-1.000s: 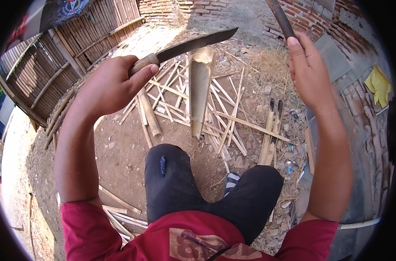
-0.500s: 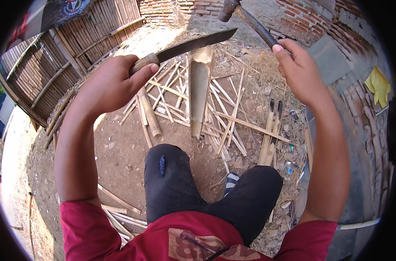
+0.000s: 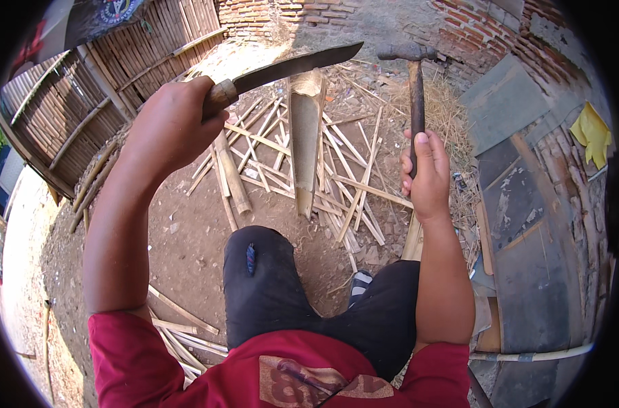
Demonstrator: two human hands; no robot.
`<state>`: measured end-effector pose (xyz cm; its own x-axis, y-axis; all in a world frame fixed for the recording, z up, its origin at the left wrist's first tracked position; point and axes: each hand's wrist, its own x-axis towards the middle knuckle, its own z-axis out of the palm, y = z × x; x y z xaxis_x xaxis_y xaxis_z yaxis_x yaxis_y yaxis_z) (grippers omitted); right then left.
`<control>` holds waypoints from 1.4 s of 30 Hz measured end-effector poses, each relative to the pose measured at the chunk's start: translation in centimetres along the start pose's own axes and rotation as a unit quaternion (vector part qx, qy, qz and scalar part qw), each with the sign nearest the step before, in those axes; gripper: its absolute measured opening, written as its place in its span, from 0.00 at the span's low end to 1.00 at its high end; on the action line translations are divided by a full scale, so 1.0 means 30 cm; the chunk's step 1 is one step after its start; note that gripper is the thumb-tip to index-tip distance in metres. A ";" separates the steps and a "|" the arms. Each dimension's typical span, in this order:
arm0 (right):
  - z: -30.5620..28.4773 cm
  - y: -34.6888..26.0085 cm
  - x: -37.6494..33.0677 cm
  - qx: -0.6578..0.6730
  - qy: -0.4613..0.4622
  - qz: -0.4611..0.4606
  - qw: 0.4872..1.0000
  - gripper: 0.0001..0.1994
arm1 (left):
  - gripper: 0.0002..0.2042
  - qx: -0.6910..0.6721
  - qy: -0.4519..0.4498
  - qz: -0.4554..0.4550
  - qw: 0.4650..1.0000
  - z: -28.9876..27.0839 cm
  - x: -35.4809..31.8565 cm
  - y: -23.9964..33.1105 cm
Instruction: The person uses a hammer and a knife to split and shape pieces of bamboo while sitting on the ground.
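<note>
A machete (image 3: 299,68) with a wooden handle is wrapped in my left hand (image 3: 177,129). Its dark blade points right and lies across the top end of a split bamboo piece (image 3: 305,149), though I cannot tell whether it touches. The hollow pale inside of that bamboo faces me, and it appears to stand on end. My right hand (image 3: 430,173) is closed around the dark handle of a hammer (image 3: 416,88), held to the right of the bamboo with its head up. Both of my knees show below.
Many thin bamboo strips (image 3: 265,163) lie crisscrossed on the dirt around the bamboo. More strips (image 3: 187,340) rest by my left side. A bamboo fence (image 3: 160,51) runs at the left, a brick wall (image 3: 313,17) behind. Dark sheets (image 3: 520,211) and a yellow cloth (image 3: 590,134) are at the right.
My right hand has come inward and lower, bringing the hammer closer to upright. The machete and the bamboo's top have shifted slightly left.
</note>
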<state>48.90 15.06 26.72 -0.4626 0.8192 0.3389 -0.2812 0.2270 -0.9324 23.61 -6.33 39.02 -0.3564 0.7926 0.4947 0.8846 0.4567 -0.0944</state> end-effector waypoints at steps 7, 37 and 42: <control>0.127 0.380 0.043 0.097 0.057 0.030 0.993 0.12 | 0.12 -0.042 0.000 0.000 0.999 0.022 0.044 0.006; -0.052 -0.239 0.056 -0.183 0.040 -0.144 0.972 0.18 | 0.11 -0.027 -0.012 -0.041 0.999 0.029 0.004 0.025; -0.027 -0.301 0.096 -0.419 0.000 -0.187 0.889 0.22 | 0.09 -0.039 0.002 -0.049 0.998 0.046 0.015 0.053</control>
<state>50.79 15.79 36.02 -0.4682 0.6046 0.6444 0.3099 0.7953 -0.5211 24.44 -4.69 37.89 -0.4410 0.7442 0.5017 0.8666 0.4985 0.0223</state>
